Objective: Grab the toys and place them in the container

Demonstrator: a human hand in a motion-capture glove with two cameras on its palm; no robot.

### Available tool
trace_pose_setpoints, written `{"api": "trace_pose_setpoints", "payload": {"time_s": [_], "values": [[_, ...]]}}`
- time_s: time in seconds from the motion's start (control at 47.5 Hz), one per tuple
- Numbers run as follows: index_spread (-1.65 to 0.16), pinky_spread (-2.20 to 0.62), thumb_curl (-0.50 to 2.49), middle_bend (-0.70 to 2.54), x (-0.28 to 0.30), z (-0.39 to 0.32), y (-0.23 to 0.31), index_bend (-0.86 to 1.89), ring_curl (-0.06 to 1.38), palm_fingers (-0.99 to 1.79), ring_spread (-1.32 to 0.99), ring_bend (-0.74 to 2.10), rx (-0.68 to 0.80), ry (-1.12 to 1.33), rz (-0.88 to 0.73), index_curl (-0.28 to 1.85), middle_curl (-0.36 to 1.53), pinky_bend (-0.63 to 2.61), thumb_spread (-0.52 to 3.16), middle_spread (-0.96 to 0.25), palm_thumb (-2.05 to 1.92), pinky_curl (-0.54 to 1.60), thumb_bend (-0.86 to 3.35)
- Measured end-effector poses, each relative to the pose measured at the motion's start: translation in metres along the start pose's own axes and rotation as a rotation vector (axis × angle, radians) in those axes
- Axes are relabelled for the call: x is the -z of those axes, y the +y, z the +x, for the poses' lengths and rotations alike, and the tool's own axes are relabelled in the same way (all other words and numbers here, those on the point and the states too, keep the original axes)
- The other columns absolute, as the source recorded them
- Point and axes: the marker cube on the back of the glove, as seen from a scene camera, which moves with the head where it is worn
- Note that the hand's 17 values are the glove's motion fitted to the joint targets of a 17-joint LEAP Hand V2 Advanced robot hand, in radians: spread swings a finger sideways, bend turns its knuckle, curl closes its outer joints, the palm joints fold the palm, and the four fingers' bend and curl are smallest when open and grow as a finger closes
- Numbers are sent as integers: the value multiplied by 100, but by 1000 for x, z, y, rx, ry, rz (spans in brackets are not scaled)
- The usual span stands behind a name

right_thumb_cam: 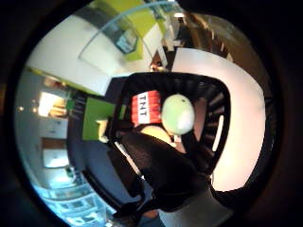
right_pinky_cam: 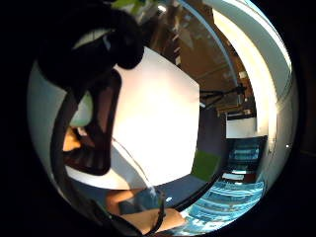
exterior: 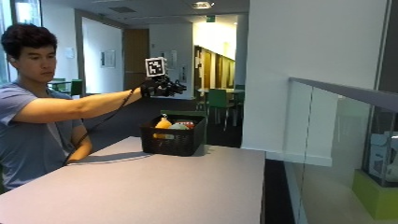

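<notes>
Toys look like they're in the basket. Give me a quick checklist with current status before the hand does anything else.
1. Toys in the black basket: ok; an orange toy, a pale green toy and a red TNT block lie inside.
2. Toys left on the table: ok, none visible.
3. Basket upright near the table's far edge: ok.
4. Gloved right hand raised above the basket, apart from it: ok.
5. Grip empty: cannot tell; the fingers are not shown clearly.
</notes>
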Motion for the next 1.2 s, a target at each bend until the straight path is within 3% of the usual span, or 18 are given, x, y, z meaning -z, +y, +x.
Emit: {"api": "trace_pose_setpoints", "payload": {"time_s": [0.126, 0.253, 0.316, 0.379, 0.653, 1.201], "values": [[-32, 1, 22, 17, 2, 40, 10, 16, 29, -12, 3, 59, -206, 132, -17, 21, 48, 132, 98, 2, -16, 34, -11], [-33, 0, 19, 18, 8, 63, 28, 13, 28, -10, 3, 61, -130, 97, 4, 22, 46, 126, 99, 0, -16, 32, -11], [-32, 0, 18, 18, 5, 91, 37, 13, 29, -9, 3, 62, -349, 212, 15, 22, 45, 124, 99, 0, -15, 31, -11], [-33, 0, 18, 19, 0, 117, 56, 13, 29, -7, 3, 62, -428, 271, 27, 22, 45, 122, 99, -1, -15, 31, -11], [-34, 0, 15, 20, -5, 183, 112, 15, 28, -5, 3, 62, -487, 243, 63, 23, 43, 114, 100, -3, -14, 29, -10], [-35, 0, 15, 19, -19, 212, 163, 16, 26, -3, 3, 59, -524, 252, 54, 27, 42, 105, 99, -4, -12, 29, -9]]}}
